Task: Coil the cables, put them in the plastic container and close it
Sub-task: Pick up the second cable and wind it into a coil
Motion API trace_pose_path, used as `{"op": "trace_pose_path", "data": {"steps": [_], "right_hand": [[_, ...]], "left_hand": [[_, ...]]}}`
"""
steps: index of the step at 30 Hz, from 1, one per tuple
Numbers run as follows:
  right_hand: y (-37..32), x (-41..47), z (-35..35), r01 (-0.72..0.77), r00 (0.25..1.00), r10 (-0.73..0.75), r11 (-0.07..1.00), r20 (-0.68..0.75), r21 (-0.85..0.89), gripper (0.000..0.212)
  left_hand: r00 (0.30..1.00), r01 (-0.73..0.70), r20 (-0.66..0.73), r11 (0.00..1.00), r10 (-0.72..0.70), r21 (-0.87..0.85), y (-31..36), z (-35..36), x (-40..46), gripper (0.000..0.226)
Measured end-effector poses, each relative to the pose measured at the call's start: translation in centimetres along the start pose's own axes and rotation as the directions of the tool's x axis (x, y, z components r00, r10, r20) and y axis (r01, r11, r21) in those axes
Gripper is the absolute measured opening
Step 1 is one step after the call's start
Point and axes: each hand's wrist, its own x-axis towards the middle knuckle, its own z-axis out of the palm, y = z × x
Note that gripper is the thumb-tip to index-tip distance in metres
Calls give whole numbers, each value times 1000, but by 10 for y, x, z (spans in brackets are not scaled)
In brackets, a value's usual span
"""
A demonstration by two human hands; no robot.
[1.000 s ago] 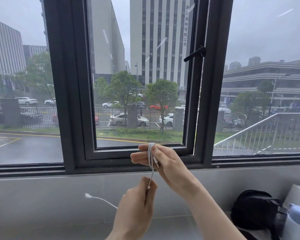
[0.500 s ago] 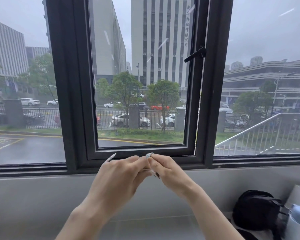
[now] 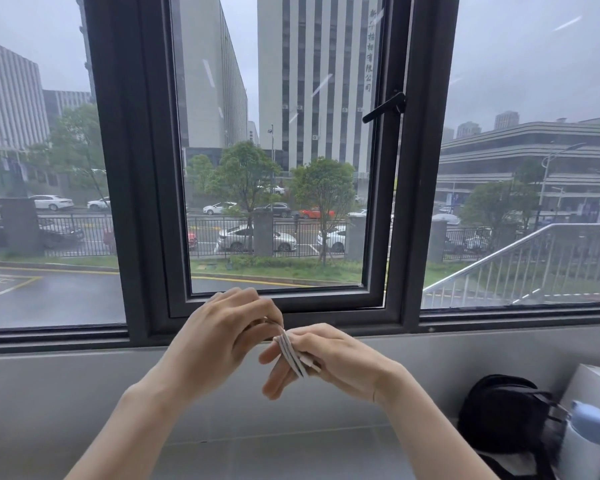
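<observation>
A thin white cable (image 3: 291, 353) is wound in several turns around the fingers of my right hand (image 3: 329, 362), which is held up in front of the window sill. My left hand (image 3: 222, 337) is close beside it on the left, fingers pinched on the cable's end at the top of the coil. The loose tail of the cable is hidden behind my left hand. No plastic container is in view.
A black-framed window (image 3: 388, 202) with a handle (image 3: 383, 110) fills the wall ahead. At the lower right stand a black bag (image 3: 499, 410), a white box (image 3: 593, 382) and a pale blue bottle (image 3: 586, 441). A grey ledge (image 3: 257, 455) runs below.
The left hand rose from below, drawing the dangling cable up and over the right hand's fingers. The loose tail is no longer seen. Both hands sank a little lower.
</observation>
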Motion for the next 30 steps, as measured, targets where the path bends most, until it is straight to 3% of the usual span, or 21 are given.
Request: {"op": "trace_pose_path", "data": {"steps": [4, 8, 13, 17, 22, 25, 28, 30], "right_hand": [[1, 0, 4, 49, 998, -52, 993, 20, 105, 43], [1, 5, 9, 24, 997, -38, 979, 69, 205, 52], [-1, 10, 12, 80, 994, -84, 995, 64, 64, 36], [-5, 15, 17, 153, 985, -159, 984, 65, 94, 33], [-3, 21, 15, 199, 979, -188, 967, -83, 158, 36], [4, 22, 12, 211, 971, -187, 963, -152, 167, 37], [8, 21, 11, 214, 965, -183, 963, -188, 162, 37], [8, 21, 10, 211, 962, -179, 967, -208, 143, 37]], "left_hand": [[992, 121, -5, 960, -126, -254, -7, 12, 0, 14], [971, 211, 11, 838, -238, -503, -13, 29, -4, 16], [926, 270, 68, 525, -372, -807, -11, 52, -21, 16], [832, 377, 186, 287, -522, -881, 2, 70, -38, 18], [667, 457, 283, 78, -689, -886, 36, 94, -46, 21], [675, 424, 204, 147, -709, -894, 48, 95, -47, 3], [727, 486, 202, 283, -656, -827, 56, 90, -51, 17], [780, 512, 190, 432, -596, -743, 59, 87, -54, 36]]}}
